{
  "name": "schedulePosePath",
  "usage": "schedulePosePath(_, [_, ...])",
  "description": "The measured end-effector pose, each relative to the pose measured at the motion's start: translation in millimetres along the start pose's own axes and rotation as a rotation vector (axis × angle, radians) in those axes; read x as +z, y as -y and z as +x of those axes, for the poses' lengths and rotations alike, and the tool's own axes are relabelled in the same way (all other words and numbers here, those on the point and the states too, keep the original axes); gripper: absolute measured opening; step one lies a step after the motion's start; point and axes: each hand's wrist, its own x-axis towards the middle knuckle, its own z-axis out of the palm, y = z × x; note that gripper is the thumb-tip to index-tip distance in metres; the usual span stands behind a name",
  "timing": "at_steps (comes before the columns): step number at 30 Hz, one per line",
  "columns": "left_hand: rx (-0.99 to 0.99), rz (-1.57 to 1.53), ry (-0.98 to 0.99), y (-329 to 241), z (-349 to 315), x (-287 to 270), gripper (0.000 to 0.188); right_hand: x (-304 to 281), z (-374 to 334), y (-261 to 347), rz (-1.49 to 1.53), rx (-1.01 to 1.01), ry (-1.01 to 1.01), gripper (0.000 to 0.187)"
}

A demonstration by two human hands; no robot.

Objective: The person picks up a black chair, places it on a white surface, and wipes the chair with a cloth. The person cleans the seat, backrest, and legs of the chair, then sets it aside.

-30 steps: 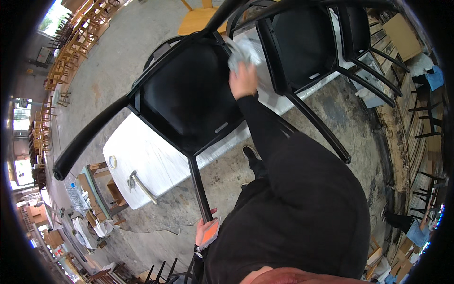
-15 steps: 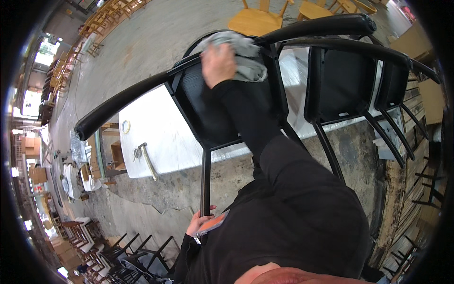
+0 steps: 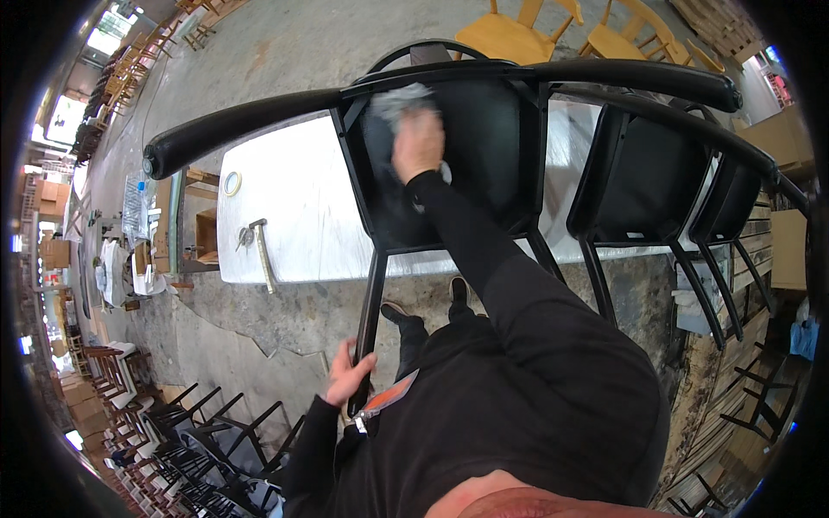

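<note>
A black chair (image 3: 484, 155) lies upturned on the white-covered table (image 3: 285, 207), its seat underside facing me and its legs toward my body. My right hand (image 3: 418, 142) presses a grey cloth (image 3: 401, 102) onto the left part of that underside; both are blurred by motion. Low on the left, my left hand (image 3: 347, 375) is around the end of a chair leg (image 3: 371, 302), with part of the grip hidden behind the leg.
A hammer (image 3: 263, 255), keys (image 3: 244, 237) and a roll of tape (image 3: 232, 183) lie on the table's left part. More upturned black chairs (image 3: 639, 173) stand at right. Yellow wooden chairs (image 3: 509, 39) are beyond the table; black chairs (image 3: 233, 432) crowd the lower left floor.
My right hand has drawn the cloth from the seat's far edge nearer to me, onto its left part. The chair now sits more squarely in view. My left hand stays at the leg.
</note>
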Motion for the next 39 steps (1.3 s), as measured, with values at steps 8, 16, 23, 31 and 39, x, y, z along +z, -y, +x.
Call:
schedulePosePath(8, [1.47,0.136,-0.461,-251,8,-91,0.105,-43,-102,-45,0.148,0.094,0.694,0.034])
schedulePosePath(16, [1.839,0.029,0.114,-370,-13,-96,0.026,1,8,68,0.635,0.477,0.091,0.029])
schedulePosePath(23, [1.909,-0.002,0.156,-370,-2,-97,0.018,-11,-19,37,0.689,0.295,0.135,0.028])
schedulePosePath(31, [1.877,-0.048,0.103,-366,-3,-93,0.016,-10,-68,15,0.148,-0.359,0.285,0.014])
schedulePosePath(39, [1.873,-0.004,0.067,-366,-5,-92,0.016,-21,14,-34,-0.187,-0.415,0.055,0.031])
